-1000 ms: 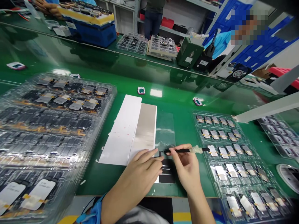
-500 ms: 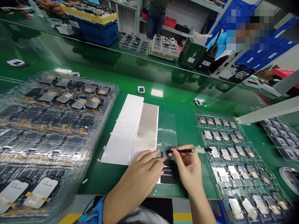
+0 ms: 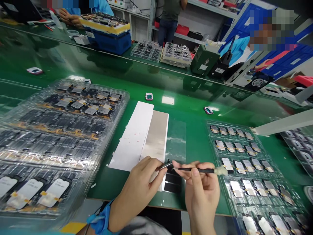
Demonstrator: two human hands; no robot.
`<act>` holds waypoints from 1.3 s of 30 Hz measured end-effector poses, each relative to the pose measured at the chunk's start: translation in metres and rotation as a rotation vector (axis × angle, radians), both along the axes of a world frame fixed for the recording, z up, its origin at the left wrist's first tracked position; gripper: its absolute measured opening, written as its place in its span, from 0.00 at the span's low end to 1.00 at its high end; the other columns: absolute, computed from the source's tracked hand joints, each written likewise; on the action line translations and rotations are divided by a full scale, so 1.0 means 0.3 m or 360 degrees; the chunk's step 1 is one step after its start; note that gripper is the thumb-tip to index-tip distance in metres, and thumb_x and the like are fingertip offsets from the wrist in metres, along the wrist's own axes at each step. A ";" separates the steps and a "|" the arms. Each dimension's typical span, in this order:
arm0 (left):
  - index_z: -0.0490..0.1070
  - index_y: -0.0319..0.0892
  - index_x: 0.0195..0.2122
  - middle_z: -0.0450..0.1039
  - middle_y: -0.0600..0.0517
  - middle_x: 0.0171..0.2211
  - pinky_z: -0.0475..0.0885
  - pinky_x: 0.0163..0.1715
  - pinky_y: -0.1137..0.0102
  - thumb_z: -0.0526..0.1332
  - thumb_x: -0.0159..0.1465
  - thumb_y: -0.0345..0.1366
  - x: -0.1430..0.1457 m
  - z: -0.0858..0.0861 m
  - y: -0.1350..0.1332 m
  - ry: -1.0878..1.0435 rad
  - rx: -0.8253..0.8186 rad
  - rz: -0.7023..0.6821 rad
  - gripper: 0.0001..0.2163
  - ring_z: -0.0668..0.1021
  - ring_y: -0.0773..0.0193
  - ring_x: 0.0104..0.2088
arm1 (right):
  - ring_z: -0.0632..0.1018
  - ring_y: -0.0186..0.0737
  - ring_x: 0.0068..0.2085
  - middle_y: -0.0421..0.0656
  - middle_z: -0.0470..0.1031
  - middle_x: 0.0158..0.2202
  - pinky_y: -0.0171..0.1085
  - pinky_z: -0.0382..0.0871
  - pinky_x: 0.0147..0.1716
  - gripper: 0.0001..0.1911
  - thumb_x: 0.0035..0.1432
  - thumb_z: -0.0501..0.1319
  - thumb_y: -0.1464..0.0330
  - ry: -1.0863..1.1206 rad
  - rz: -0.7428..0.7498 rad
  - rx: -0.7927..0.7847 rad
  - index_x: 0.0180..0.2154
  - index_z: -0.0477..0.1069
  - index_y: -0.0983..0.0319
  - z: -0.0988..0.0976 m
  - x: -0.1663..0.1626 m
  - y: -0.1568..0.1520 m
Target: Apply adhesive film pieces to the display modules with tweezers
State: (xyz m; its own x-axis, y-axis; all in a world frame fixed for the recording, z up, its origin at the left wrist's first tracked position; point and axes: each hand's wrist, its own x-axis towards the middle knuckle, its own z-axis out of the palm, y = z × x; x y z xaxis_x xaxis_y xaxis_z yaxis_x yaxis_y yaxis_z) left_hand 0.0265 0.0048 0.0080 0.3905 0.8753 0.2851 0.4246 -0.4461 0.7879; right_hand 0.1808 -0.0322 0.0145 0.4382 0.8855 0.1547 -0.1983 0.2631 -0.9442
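Green workbench (image 3: 195,137) surface is seen across the middle of the view, its near edge lying just short of both hands. Toward its left end, a stack of clear plastic trays (image 3: 126,95) is filled with rows of small display modules (image 3: 56,192). By the right part of the near edge, a smaller clear tray (image 3: 234,154) is set, also filled with rows of modules. Between them a white sheet (image 3: 133,133) is laid, its right edge met by a silver-grey sheet (image 3: 156,133); beside that sheet's right edge, a clear film (image 3: 177,137) is placed. Above the film's near end, the hands are held close together but apart. By the left hand (image 3: 144,181), a thin dark piece (image 3: 164,166) is pinched between thumb and forefinger; by the right hand (image 3: 201,184), a slim black tool (image 3: 207,170), wrapped with pale material near its rear end, is gripped, its tip pointed leftward. Whether the piece is touched by the tip cannot be told. Black strips (image 3: 173,179) are seen near the film's near edge. On the white sheet, tiny red flecks (image 3: 138,141) are scattered.
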 end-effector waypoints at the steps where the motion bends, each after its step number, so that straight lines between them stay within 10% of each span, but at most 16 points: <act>1: 0.65 0.43 0.34 0.68 0.54 0.28 0.67 0.29 0.70 0.53 0.71 0.31 0.000 0.001 -0.001 0.0006 -0.0004 0.0012 0.08 0.72 0.64 0.29 | 0.83 0.42 0.39 0.39 0.77 0.35 0.41 0.82 0.37 0.04 0.66 0.58 0.71 -0.0021 0.0001 0.0048 0.41 0.64 0.56 0.005 -0.021 -0.002; 16: 0.58 0.49 0.65 0.75 0.49 0.42 0.74 0.41 0.66 0.49 0.71 0.29 -0.014 0.010 0.013 0.0002 -0.0111 -0.0110 0.22 0.78 0.60 0.42 | 0.82 0.38 0.43 0.40 0.76 0.37 0.41 0.81 0.41 0.10 0.66 0.53 0.78 -0.0383 -0.0051 0.0344 0.42 0.61 0.56 0.048 -0.105 0.013; 39: 0.52 0.46 0.69 0.71 0.45 0.52 0.72 0.51 0.62 0.47 0.73 0.34 -0.017 0.016 0.012 -0.0054 -0.0199 -0.0145 0.23 0.75 0.57 0.51 | 0.81 0.37 0.41 0.40 0.76 0.35 0.42 0.80 0.41 0.10 0.65 0.55 0.78 -0.0391 -0.0157 0.0315 0.41 0.61 0.56 -0.002 -0.121 0.029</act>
State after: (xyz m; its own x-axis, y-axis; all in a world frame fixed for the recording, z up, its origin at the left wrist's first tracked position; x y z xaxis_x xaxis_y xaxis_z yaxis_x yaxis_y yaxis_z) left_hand 0.0214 0.0084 0.0129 0.4619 0.8662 0.1907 0.3588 -0.3791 0.8530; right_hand 0.1447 -0.0235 0.0140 0.4484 0.7828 0.4315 0.0647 0.4530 -0.8892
